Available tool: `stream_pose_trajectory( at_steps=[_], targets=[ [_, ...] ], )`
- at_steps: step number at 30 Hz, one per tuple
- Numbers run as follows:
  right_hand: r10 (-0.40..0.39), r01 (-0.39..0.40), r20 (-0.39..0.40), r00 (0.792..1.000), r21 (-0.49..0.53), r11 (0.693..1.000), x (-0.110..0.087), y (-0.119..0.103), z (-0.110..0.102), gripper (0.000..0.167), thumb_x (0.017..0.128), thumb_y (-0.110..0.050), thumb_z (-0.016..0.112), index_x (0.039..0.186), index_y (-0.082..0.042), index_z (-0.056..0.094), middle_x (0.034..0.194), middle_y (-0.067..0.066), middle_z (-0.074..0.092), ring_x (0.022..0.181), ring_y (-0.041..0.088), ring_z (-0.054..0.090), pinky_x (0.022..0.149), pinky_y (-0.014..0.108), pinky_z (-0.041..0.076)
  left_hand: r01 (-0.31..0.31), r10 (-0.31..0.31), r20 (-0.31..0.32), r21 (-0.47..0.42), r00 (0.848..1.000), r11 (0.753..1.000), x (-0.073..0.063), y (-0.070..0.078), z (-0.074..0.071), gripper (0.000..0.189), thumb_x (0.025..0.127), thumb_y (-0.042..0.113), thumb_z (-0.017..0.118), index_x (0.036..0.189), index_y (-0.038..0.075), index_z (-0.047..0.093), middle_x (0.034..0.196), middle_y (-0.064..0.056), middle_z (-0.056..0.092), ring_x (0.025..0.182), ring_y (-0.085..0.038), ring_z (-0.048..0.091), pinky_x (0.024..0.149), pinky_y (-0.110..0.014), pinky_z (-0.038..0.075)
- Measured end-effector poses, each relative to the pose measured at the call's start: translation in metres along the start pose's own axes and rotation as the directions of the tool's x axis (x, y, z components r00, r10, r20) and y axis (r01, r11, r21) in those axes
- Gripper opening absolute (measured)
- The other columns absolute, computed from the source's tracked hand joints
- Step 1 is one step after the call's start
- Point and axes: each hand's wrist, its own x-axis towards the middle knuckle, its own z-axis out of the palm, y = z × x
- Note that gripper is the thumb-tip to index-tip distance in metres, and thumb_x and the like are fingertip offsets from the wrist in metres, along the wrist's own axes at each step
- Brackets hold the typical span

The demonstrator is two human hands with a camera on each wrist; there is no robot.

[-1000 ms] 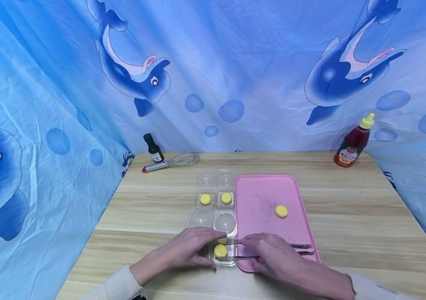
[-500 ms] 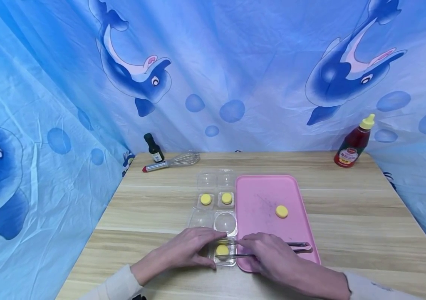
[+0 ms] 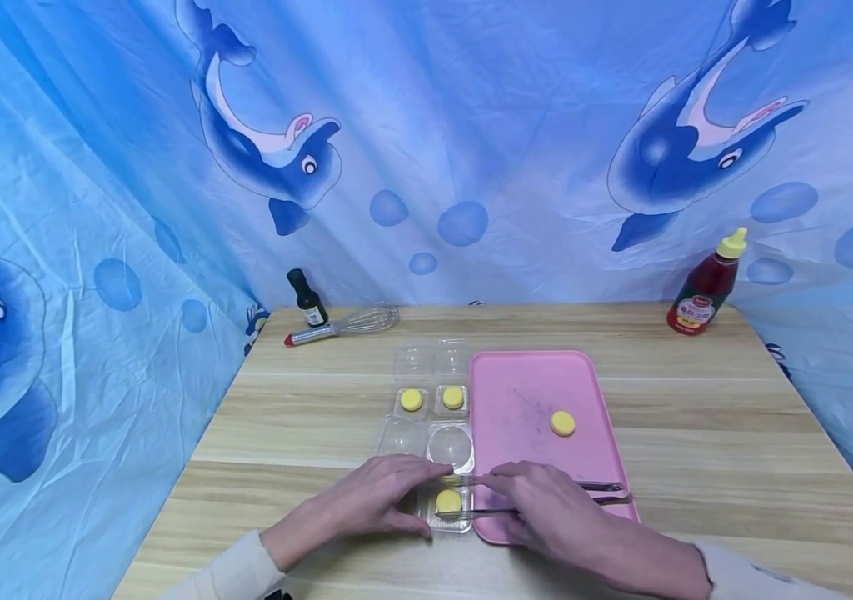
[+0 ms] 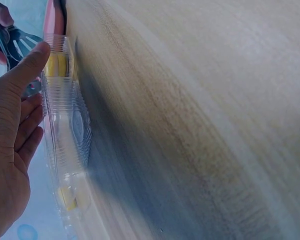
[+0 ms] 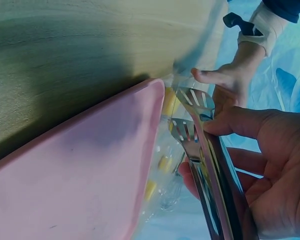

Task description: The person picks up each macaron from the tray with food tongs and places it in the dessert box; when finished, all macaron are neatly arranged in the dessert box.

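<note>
My right hand (image 3: 546,508) holds metal tongs (image 5: 210,165) with slotted ends, thumb on one side and fingers on the other. The tongs' arms stand apart, one on each side of a yellow macaron (image 3: 449,502) in the near clear plastic box (image 4: 67,120). My left hand (image 3: 385,492) lies at the left of that box. In the left wrist view its thumb reaches the box's edge and its fingers extend alongside, hiding part of the box. Behind it, a second clear box holds two yellow macarons, one left (image 3: 411,400) and one right (image 3: 453,397).
Right of the boxes lies a pink tray (image 3: 524,383) with one macaron (image 3: 563,423) on it. A whisk (image 3: 344,325) and a small dark bottle (image 3: 308,297) are at the back left. A red sauce bottle (image 3: 704,287) stands at the back right.
The macaron between the tongs has shifted slightly to the right in the near box. The tongs' ends have moved a little with my right hand. My left hand stays in place.
</note>
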Motion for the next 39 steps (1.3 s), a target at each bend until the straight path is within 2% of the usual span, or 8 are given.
stream_pose_trajectory(
  at_steps=[5, 12, 18, 22, 25, 30, 35, 39],
  targets=[
    [0.036, -0.037, 0.019, 0.999, 0.054, 0.998, -0.004, 0.003, -0.007, 0.058, 0.077, -0.001, 0.084, 0.133, -0.015, 0.075, 0.119, -0.001, 0.078, 0.109, 0.021, 0.074, 0.091, 0.045, 0.063, 0.001, -0.001, 0.008, -0.007, 1.0, 1.0, 0.0, 0.0, 0.0, 0.09, 0.085, 0.055, 0.085, 0.155, 0.01, 0.052, 0.147, 0.001, 0.064, 0.131, -0.016, 0.063, 0.112, -0.04, 0.052],
    [0.085, -0.09, 0.045, 0.995, 0.103, 0.991, -0.011, 0.012, -0.027, 0.051, 0.078, -0.003, 0.088, 0.126, -0.018, 0.078, 0.112, -0.012, 0.077, 0.104, 0.01, 0.072, 0.083, 0.042, 0.064, -0.017, 0.017, 0.001, -0.002, 1.0, 1.0, 0.0, -0.002, 0.001, 0.088, 0.086, 0.055, 0.084, 0.155, 0.01, 0.052, 0.149, 0.001, 0.063, 0.133, -0.017, 0.062, 0.113, -0.04, 0.051],
    [0.133, -0.132, -0.012, 0.991, 0.096, 0.987, -0.021, 0.026, -0.043, 0.056, 0.072, 0.003, 0.088, 0.125, -0.014, 0.078, 0.114, -0.006, 0.078, 0.098, 0.008, 0.07, 0.077, 0.035, 0.063, -0.037, 0.037, -0.012, 0.002, 0.999, 0.999, -0.001, -0.003, 0.002, 0.086, 0.088, 0.053, 0.084, 0.156, 0.011, 0.052, 0.15, 0.0, 0.062, 0.133, -0.017, 0.061, 0.113, -0.04, 0.051],
    [0.212, -0.209, -0.019, 0.977, 0.119, 0.971, -0.027, 0.04, -0.052, 0.058, 0.073, 0.002, 0.091, 0.128, -0.013, 0.077, 0.12, 0.0, 0.078, 0.095, 0.009, 0.067, 0.069, 0.027, 0.058, -0.04, 0.04, -0.024, 0.01, 0.999, 0.999, -0.002, -0.003, 0.003, 0.088, 0.088, 0.054, 0.083, 0.158, 0.011, 0.049, 0.154, -0.001, 0.059, 0.136, -0.018, 0.059, 0.114, -0.042, 0.051],
    [0.266, -0.259, -0.037, 0.963, 0.136, 0.956, -0.031, 0.054, -0.055, 0.059, 0.074, 0.002, 0.092, 0.129, -0.012, 0.076, 0.123, 0.005, 0.077, 0.085, 0.009, 0.064, 0.064, 0.024, 0.053, -0.029, 0.029, -0.047, 0.0, 0.998, 1.0, -0.004, -0.004, 0.002, 0.093, 0.086, 0.054, 0.085, 0.159, 0.011, 0.047, 0.156, -0.001, 0.056, 0.139, -0.019, 0.057, 0.114, -0.043, 0.05],
    [0.345, -0.332, -0.068, 0.936, 0.148, 0.931, -0.039, 0.078, -0.056, 0.061, 0.076, 0.0, 0.093, 0.133, -0.012, 0.075, 0.127, 0.012, 0.076, 0.082, 0.014, 0.064, 0.064, 0.028, 0.053, 0.003, -0.008, -0.086, -0.06, 0.996, 0.998, -0.008, -0.009, -0.006, 0.095, 0.083, 0.048, 0.091, 0.159, 0.011, 0.048, 0.157, 0.0, 0.055, 0.141, -0.018, 0.055, 0.116, -0.041, 0.048],
    [0.401, -0.39, -0.089, 0.912, 0.118, 0.913, -0.046, 0.098, -0.053, 0.064, 0.076, -0.003, 0.095, 0.136, -0.012, 0.074, 0.127, 0.013, 0.075, 0.096, 0.021, 0.069, 0.076, 0.039, 0.058, 0.064, -0.072, -0.075, -0.109, 0.995, 0.992, -0.019, -0.019, -0.014, 0.095, 0.082, 0.047, 0.092, 0.159, 0.013, 0.049, 0.159, 0.003, 0.053, 0.143, -0.017, 0.053, 0.118, -0.041, 0.046],
    [0.416, -0.407, -0.088, 0.905, 0.107, 0.907, -0.051, 0.113, -0.05, 0.064, 0.075, -0.003, 0.095, 0.135, -0.012, 0.074, 0.129, 0.016, 0.074, 0.102, 0.026, 0.071, 0.081, 0.046, 0.061, 0.09, -0.1, -0.087, -0.116, 0.991, 0.989, -0.03, -0.028, -0.018, 0.093, 0.08, 0.048, 0.093, 0.157, 0.015, 0.052, 0.157, 0.004, 0.056, 0.141, -0.019, 0.055, 0.116, -0.043, 0.048]
  ],
)
